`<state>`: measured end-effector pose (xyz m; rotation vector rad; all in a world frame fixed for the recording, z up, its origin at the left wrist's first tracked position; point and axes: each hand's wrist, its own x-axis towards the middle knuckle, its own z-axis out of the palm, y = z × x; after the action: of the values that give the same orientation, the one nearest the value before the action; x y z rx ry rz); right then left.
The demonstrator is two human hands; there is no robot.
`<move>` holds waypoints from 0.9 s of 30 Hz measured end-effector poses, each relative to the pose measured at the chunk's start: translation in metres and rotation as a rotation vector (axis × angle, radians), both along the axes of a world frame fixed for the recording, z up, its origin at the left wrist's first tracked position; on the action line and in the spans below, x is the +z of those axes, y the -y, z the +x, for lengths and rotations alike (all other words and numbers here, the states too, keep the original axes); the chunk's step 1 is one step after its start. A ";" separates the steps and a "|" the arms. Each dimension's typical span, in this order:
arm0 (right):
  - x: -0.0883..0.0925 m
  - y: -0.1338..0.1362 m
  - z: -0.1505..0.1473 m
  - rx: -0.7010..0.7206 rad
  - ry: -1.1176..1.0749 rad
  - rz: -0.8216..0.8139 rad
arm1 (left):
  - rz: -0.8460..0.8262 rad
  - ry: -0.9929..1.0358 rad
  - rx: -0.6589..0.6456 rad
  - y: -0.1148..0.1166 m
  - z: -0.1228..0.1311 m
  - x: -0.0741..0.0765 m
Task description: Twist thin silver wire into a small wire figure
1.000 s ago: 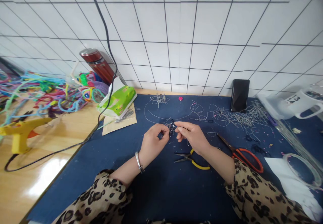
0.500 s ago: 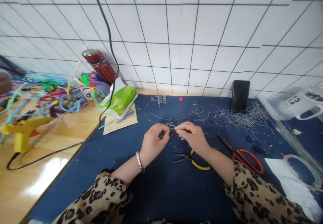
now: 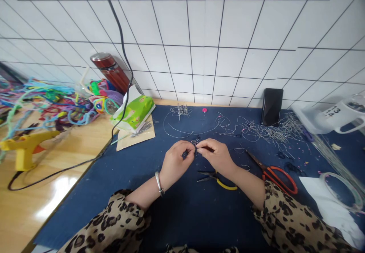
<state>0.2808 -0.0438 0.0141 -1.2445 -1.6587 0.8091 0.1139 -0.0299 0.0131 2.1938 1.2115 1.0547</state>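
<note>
Just below the middle of the frame, your left hand [image 3: 175, 162] and right hand [image 3: 219, 156] meet fingertip to fingertip. Both pinch a small tangle of wire [image 3: 195, 143] over the blue mat [image 3: 119, 169]. Yellow-handled pliers [image 3: 218, 180] lie just beneath your right wrist, red scissors [image 3: 275, 174] lie further right, and loose wire scraps [image 3: 265, 131] are scattered toward the upper right.

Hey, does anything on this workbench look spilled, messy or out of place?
Wire scraps lie scattered and tangled over the mat beside the phone, like a spill. Pipe cleaners sprawl in a loose heap on the table. The left hand and right hand pinch a wire piece; nothing odd there.
</note>
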 end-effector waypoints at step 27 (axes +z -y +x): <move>0.002 0.000 0.002 0.002 0.243 0.105 | -0.084 0.011 -0.035 0.002 0.002 0.003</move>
<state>0.2831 -0.0439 0.0161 -1.3079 -1.8711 0.5812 0.1157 -0.0320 0.0165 2.1344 1.1867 0.9831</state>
